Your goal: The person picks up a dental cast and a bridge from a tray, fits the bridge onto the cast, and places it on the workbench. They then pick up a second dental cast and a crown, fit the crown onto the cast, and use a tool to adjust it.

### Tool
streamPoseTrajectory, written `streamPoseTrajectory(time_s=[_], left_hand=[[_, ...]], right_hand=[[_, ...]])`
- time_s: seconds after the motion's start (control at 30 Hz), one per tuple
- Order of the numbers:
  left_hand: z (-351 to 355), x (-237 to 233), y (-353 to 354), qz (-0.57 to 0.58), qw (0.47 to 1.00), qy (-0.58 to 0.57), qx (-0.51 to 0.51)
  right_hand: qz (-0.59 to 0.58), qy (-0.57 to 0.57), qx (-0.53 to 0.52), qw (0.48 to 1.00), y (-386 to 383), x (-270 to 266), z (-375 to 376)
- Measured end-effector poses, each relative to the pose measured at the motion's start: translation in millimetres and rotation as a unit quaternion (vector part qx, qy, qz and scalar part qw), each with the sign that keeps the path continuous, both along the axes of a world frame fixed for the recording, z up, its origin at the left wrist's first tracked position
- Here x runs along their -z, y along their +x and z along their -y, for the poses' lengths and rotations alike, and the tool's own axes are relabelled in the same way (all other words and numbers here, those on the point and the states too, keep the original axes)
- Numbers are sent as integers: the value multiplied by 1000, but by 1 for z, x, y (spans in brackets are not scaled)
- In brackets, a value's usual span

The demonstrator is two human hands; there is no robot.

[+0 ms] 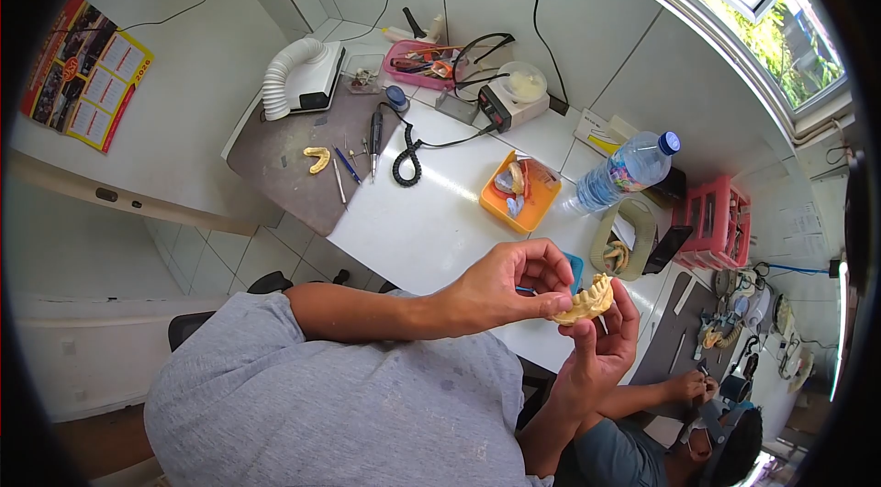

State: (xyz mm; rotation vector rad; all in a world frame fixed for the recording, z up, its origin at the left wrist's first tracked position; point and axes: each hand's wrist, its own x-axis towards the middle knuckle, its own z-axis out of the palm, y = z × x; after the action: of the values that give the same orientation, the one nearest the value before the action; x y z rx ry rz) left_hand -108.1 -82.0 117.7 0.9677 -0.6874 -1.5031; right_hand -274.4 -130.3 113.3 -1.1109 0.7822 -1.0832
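Observation:
A yellow dental cast (587,300) with a row of teeth is held up in front of my body, over the bench's near edge. My left hand (514,290) pinches its left end between thumb and fingers. From below and the right, my right hand (601,345) grips the same cast, thumb on the near side and fingers behind it. The fingers hide part of its base. Partly covered behind the hands is a blue object (575,272) on the white bench top.
An orange tray (519,223) with cast pieces, a water bottle (624,170) and an oval container (617,257) stand beyond the hands. On the grey mat lie another cast (317,159) and a handpiece (375,140). A co-worker (670,441) sits at right.

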Motion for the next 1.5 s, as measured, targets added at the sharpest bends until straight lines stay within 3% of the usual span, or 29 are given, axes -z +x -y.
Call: streamPoseTrajectory(time_s=[0.9,0.97,1.17,1.5], left_hand=[[2,10,10,8,999,-2,52],[2,8,12,-67,992,44,96],[1,5,13,-148,973,111,140],[0,7,18,-142,976,86,141]], right_hand=[[0,18,-2,1000,0,12,-10],[-6,17,-3,1000,-4,19,-11],[-14,23,-5,1000,-15,27,-17],[-68,-8,2,998,-15,15,-19]])
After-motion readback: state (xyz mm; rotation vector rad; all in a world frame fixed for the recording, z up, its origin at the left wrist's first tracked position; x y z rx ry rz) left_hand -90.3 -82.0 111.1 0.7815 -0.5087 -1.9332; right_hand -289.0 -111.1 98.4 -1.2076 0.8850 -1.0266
